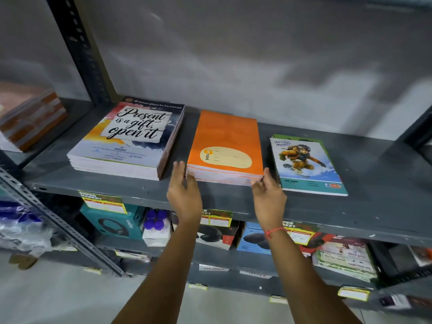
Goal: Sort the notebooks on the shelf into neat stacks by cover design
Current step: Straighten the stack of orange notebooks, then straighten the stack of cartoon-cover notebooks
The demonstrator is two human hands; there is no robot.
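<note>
Three notebook stacks lie on the grey metal shelf (364, 164). On the left is a thick stack with a "Present is a gift, open it" cover (131, 139). In the middle sits an orange stack (225, 141) with a cream oval label. On the right is a thin stack with a snowboarder cover (306, 164), a green cover showing under it. My left hand (184, 192) rests flat against the orange stack's front left corner, fingers apart. My right hand (268, 195) touches its front right corner, fingers spread. Neither hand holds anything.
A dark slotted upright (79, 50) stands at the back left, with another striped stack (32, 120) beyond it. The shelf below holds headphone boxes (114, 220), purple-capped bottles (156, 220) and price tags. Bare shelf lies right of the snowboarder stack.
</note>
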